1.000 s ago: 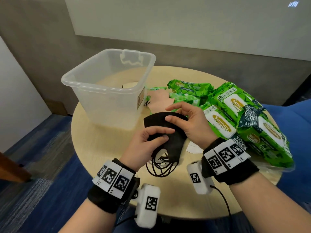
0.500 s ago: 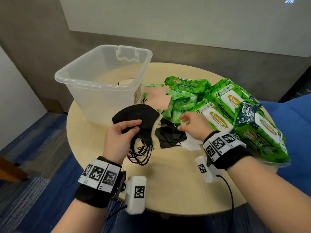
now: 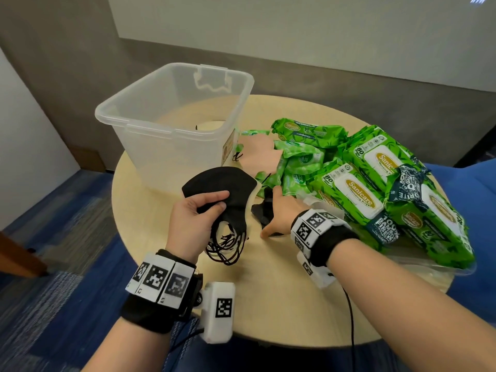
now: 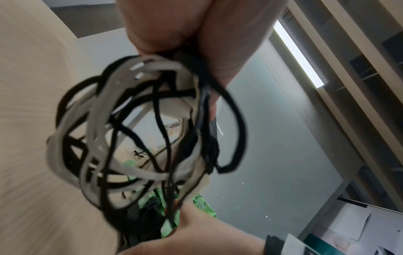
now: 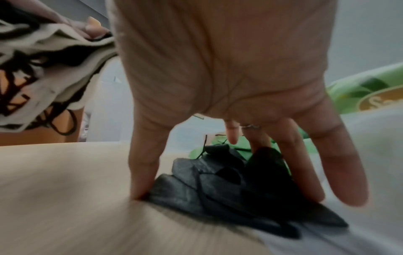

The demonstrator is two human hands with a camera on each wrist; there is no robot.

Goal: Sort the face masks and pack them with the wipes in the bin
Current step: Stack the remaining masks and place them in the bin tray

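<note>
Now the right hand (image 3: pixel 279 214) has come down onto the loose black mask (image 5: pixel 220 179) on the counter (image 3: pixel 268 291), where half a second ago it only reached toward it; its fingers (image 5: pixel 142 165) are spread, thumb at one edge and the others over the crumpled fabric, beginning to pinch it. The left hand (image 3: pixel 192 220) still grips the stack of masks (image 3: pixel 220 186) and has barely shifted, staying just in front of the bin (image 3: pixel 171 124). That stack lies with its long axis running from the bin's near wall down toward the person, ear loops (image 4: pixel 139 134) hanging at the near end in a tangle of black and pale cords. Its top mask is black, with a cream one edging out beneath. Green wipes packs (image 3: pixel 351 189) are heaped to the right.
</note>
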